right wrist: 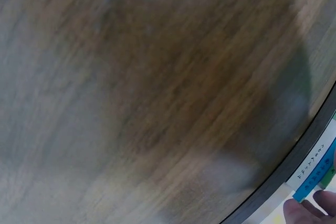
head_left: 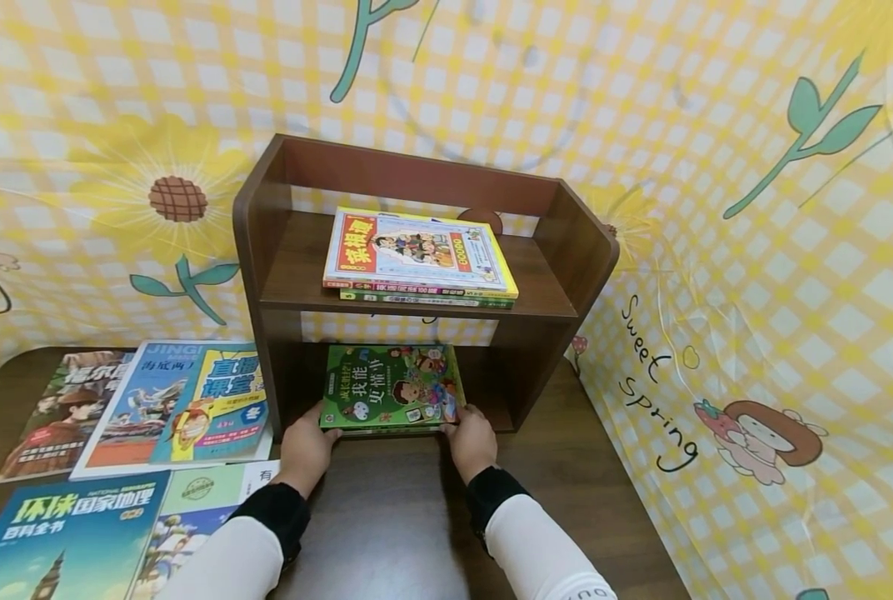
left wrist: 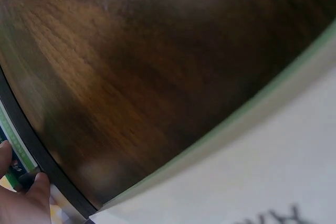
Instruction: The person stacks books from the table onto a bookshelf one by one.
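A green children's book with white Chinese lettering lies flat on the lower level of a brown wooden bookshelf. Other spines show beneath it, among them a blue spine in the right wrist view. My left hand grips the near left corner, its thumb along the front edge. At the near right corner, my right hand holds the other side. The left wrist view catches the left hand at its lower left; right-hand fingertips show in the right wrist view.
On the upper shelf lies a short stack of books. Left of the shelf, magazines and a blue-green National Geographic book are spread on the dark wooden table. Yellow checked cloth hangs behind and to the right.
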A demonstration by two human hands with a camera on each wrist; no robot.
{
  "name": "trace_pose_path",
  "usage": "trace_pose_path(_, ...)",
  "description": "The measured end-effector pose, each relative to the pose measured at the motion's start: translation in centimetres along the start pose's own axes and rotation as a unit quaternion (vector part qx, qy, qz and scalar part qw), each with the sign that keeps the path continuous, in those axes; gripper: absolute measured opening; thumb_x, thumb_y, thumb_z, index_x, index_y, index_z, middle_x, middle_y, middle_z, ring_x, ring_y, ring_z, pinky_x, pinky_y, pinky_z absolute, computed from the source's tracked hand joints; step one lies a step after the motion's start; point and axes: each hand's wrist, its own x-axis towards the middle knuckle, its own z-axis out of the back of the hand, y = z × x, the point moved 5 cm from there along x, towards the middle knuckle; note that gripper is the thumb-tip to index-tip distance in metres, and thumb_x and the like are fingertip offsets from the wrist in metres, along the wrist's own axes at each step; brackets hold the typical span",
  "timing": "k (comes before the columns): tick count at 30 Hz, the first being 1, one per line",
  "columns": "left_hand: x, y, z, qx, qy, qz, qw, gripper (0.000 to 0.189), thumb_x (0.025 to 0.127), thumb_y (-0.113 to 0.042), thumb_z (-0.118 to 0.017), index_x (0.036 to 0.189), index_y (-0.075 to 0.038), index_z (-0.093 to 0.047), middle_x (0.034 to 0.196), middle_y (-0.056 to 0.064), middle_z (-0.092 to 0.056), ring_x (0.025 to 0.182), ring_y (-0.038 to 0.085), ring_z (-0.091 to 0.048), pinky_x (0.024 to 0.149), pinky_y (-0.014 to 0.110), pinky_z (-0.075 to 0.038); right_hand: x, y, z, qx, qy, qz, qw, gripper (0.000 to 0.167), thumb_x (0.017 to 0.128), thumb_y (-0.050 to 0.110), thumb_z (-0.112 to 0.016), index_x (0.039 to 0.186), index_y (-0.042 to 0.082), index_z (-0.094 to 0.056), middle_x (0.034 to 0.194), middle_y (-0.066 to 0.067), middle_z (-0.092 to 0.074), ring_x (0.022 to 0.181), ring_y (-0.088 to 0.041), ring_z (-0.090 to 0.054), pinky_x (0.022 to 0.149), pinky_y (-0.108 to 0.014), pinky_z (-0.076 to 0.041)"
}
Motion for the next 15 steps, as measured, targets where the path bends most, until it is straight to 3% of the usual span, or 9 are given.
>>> trace_pose_path(5, -1.2, -0.3, 0.5, -0.008, 0.0, -0.013, 0.9999, 0.065, 0.089, -0.008, -0.066, 0.143, 0.01, -0.033, 0.13, 0.034, -0.051, 0.116, 0.048, -0.052, 0.094, 0.056, -0.045, -0.7, 0.2, 0.2, 0.042, 0.016, -0.001, 0.999, 0.054, 0.084, 0.026, -0.076, 0.128, -0.002, -0.059, 0.135, -0.021, -0.054, 0.115, -0.036, -0.058, 0.094, -0.047, -0.049)
trace_pose_path(11, -2.3, -0.2, 1.2, -0.009, 0.012, -0.021, 0.9997, 0.067, 0.091, -0.007, -0.064, 0.144, 0.012, -0.029, 0.138, 0.034, -0.044, 0.122, 0.048, -0.046, 0.099, 0.057, -0.041, -2.1, 0.4, 1.0, 0.09, 0.019, 0.029, 0.9954, 0.064, 0.086, 0.025, -0.074, 0.138, -0.003, -0.049, 0.143, -0.023, -0.045, 0.122, -0.037, -0.053, 0.096, -0.048, -0.047)
trace_pose_path(15, -2.9, -0.4, 1.8, -0.008, 0.012, -0.035, 0.9993, 0.067, 0.091, -0.008, -0.064, 0.144, 0.012, -0.03, 0.125, 0.034, -0.055, 0.108, 0.046, -0.057, 0.093, 0.055, -0.046, -3.1, 0.6, 1.8, 0.104, 0.019, 0.054, 0.9929, 0.065, 0.088, 0.024, -0.072, 0.142, 0.001, -0.045, 0.145, -0.02, -0.043, 0.121, -0.036, -0.054, 0.094, -0.048, -0.048)
